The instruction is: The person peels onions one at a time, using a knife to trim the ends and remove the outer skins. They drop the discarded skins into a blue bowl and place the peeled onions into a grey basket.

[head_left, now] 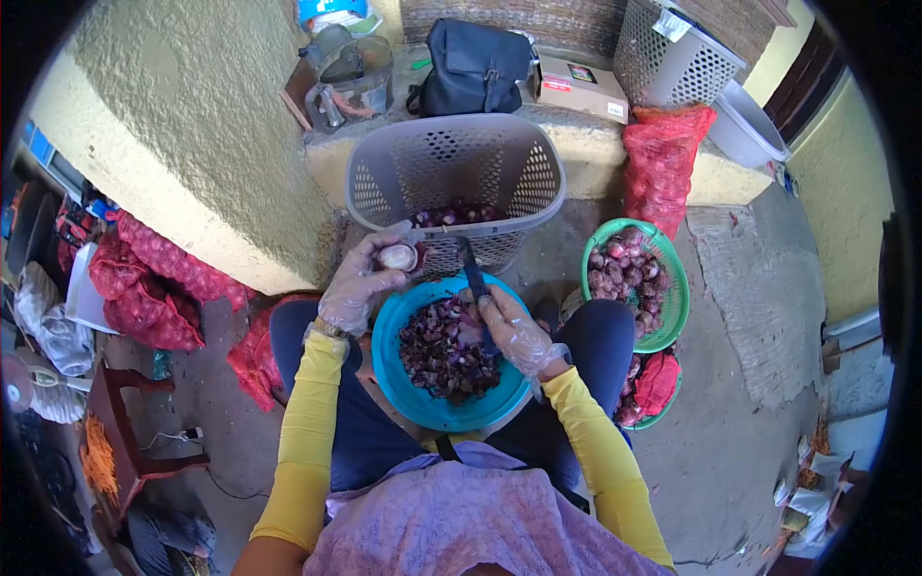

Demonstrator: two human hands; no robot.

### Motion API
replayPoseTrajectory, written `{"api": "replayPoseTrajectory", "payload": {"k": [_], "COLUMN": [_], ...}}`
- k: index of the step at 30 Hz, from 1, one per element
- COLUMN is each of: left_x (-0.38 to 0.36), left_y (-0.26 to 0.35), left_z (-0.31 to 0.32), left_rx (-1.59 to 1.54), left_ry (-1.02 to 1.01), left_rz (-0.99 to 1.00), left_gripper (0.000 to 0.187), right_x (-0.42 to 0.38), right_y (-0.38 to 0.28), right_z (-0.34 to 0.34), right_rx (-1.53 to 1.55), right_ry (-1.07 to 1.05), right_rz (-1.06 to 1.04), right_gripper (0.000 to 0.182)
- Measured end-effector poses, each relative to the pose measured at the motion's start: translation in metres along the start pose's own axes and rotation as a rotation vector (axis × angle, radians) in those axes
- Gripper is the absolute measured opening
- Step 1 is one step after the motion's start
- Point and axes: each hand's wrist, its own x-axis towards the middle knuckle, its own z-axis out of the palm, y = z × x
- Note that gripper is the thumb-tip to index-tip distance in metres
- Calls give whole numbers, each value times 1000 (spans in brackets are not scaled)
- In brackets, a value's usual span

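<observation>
My left hand (363, 280), in a clear plastic glove, is closed around an onion (397, 256) whose pale cut face shows. In my right hand (519, 331), also gloved, is a knife (472, 267) with a dark blade pointing up and away from me. Between my knees sits a blue basin (389, 379) holding onion skins and trimmings (447, 350). Beyond it stands a tall grey perforated basket (456, 144) with several red onions (456, 213) at its bottom. The onion is held near the basket's front rim, left of the blade.
At right, a green basket (684, 288) holds red onions, with a second green basket (663, 415) partly beneath it. Red mesh sacks (663, 163) stand there and at left. A black bag (475, 67) and a cardboard box (581, 88) rest on the ledge.
</observation>
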Motion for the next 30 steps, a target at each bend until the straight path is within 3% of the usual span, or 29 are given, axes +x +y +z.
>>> {"api": "replayPoseTrajectory", "payload": {"k": [4, 7, 9, 11, 18, 20, 23, 27, 30], "left_x": [1, 4, 5, 8, 12, 13, 11, 11, 13], "left_y": [8, 9, 9, 8, 8, 10, 14, 13, 3], "left_z": [12, 9, 7, 7, 7, 13, 18, 28, 19], "left_rx": [41, 92, 122, 138, 61, -51, -139, -164, -216], "left_ry": [-15, -1, 13, 11, 43, 18, 8, 37, -35], "left_rz": [-8, -8, -19, -27, -102, -102, -149, -170, -190], "left_gripper": [69, 69, 68, 66, 72, 74, 77, 78, 74], "right_x": [18, 38, 49, 52, 41, 51, 52, 76, 79], "right_y": [-31, -45, -31, -14, -45, -41, -80, -51, -45], "right_z": [-7, -13, -17, -20, 0, -9, 7, 4, 1], "right_rx": [-265, -225, -268, -150, 82, -134, -172, -217, -191], "right_ry": [-59, -19, -8, -36, 17, 68, 1, -88, -119], "right_rz": [44, 165, 111, 18, 88, -31, -157, -265, -271], "right_gripper": [33, 37, 34, 27, 20, 28, 37, 38, 29]}}
